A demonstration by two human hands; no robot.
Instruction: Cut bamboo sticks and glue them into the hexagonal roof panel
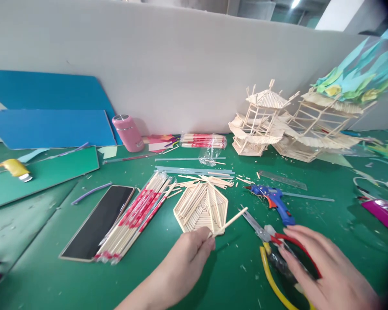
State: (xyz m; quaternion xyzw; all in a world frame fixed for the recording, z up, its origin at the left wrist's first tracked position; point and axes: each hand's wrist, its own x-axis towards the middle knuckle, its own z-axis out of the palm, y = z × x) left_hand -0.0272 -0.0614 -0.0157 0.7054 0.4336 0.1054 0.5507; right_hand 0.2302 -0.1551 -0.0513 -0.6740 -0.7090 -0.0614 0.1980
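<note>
My left hand [195, 249] is closed in a pinch on a thin wooden stick [235, 218] at the near edge of a hexagonal stick panel [198, 209]. The stick points up and to the right past the panel's lower right side. Whether the fingertips also grip the panel's rim, I cannot tell. My right hand [323, 267] has its fingers apart over red-handled scissors [257, 226], with fingertips at the red handles. Beside them lies a tool with yellow handles [270, 275], partly hidden. A blue glue gun [274, 200] lies just beyond.
Wrapped stick bundles [142, 215] and a black phone [97, 224] lie at left, a pink bottle [128, 133] behind. Loose sticks [210, 178] are past the panel. Stick-built pavilions [258, 125] stand at back right; a purple device [383, 215] is far right.
</note>
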